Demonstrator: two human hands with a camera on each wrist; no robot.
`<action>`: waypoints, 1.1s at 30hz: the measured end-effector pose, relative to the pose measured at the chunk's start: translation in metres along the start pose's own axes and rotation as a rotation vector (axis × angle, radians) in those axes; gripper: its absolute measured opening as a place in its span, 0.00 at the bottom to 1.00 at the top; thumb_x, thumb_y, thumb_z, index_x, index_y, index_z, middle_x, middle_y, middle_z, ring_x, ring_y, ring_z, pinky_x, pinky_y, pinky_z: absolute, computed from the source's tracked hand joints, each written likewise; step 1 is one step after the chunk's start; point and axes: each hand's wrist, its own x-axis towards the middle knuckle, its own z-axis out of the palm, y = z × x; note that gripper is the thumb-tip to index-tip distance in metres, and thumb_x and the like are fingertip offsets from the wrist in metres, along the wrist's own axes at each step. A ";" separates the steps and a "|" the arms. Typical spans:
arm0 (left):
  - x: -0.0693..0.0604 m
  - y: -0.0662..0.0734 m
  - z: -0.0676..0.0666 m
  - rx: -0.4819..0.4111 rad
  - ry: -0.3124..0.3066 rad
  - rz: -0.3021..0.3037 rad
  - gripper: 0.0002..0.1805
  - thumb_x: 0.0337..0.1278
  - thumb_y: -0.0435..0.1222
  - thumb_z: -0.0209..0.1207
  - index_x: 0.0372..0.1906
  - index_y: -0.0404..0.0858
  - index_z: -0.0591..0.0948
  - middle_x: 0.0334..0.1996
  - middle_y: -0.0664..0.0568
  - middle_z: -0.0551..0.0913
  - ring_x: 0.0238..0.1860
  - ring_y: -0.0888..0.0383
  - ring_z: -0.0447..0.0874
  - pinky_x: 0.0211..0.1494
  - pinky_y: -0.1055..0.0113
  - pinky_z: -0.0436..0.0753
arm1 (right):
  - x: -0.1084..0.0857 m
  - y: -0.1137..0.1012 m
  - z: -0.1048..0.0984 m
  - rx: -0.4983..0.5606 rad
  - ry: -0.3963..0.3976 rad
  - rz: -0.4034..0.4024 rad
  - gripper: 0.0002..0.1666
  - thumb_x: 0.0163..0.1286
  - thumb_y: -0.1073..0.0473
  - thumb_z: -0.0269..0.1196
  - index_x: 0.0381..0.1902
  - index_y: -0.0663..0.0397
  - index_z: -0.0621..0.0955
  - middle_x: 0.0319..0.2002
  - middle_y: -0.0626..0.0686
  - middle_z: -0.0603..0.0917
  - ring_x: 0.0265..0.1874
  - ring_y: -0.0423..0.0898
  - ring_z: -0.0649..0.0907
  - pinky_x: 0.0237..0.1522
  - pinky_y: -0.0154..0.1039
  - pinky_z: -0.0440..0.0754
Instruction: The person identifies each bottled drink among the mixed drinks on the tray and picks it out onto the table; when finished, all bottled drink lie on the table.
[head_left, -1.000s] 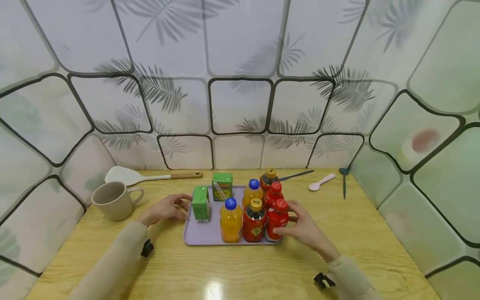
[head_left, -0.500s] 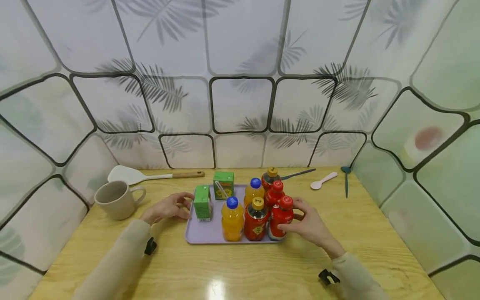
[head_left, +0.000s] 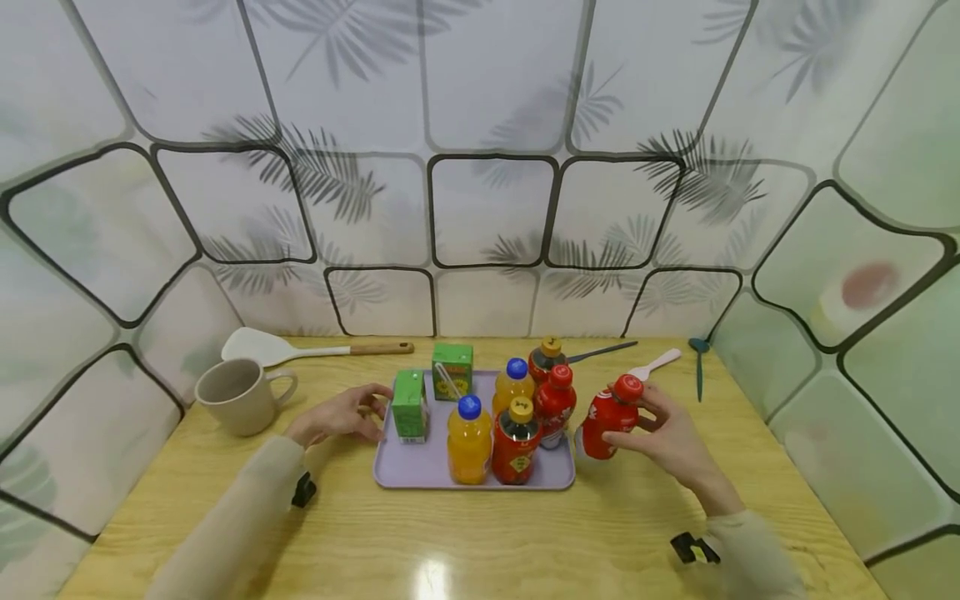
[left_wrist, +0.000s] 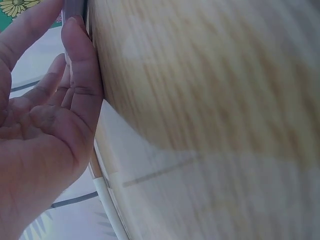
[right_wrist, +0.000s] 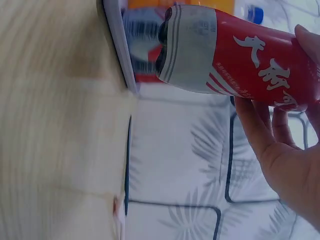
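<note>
Yellow wood grain is borne by the tabletop, backed at twelve o'clock by a white leaf-patterned wall. At three o'clock of the lilac rectangular tray, a red-and-white plastic bottle is grasped, tilted, by the right hand. At nine o'clock, the tray's rim is touched by the left hand, fingers loosely curved.

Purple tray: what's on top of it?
Two green cartons, two orange bottles, two dark bottles and one red bottle appear to be on the tray. The rear orange and dark bottles' bases are covered, as is the surface beneath everything.
</note>
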 end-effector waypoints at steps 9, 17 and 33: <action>-0.001 -0.002 0.000 -0.020 -0.007 -0.016 0.41 0.49 0.25 0.67 0.69 0.30 0.61 0.48 0.39 0.72 0.33 0.57 0.79 0.41 0.68 0.81 | -0.001 0.011 -0.032 -0.035 0.112 0.095 0.36 0.59 0.63 0.72 0.64 0.65 0.73 0.47 0.31 0.79 0.46 0.29 0.78 0.48 0.21 0.78; -0.001 -0.002 0.000 -0.005 -0.005 -0.014 0.41 0.50 0.25 0.66 0.69 0.30 0.60 0.48 0.40 0.72 0.33 0.57 0.79 0.41 0.68 0.81 | 0.001 0.026 -0.054 -0.072 0.194 0.168 0.36 0.61 0.59 0.71 0.66 0.60 0.72 0.45 0.27 0.78 0.45 0.28 0.77 0.42 0.23 0.79; -0.002 0.001 0.003 -0.021 -0.012 -0.017 0.40 0.51 0.24 0.65 0.68 0.29 0.59 0.47 0.40 0.71 0.33 0.57 0.79 0.41 0.68 0.81 | -0.001 0.050 -0.085 -0.136 0.295 0.323 0.46 0.58 0.52 0.73 0.71 0.59 0.68 0.42 0.22 0.74 0.44 0.25 0.73 0.39 0.21 0.76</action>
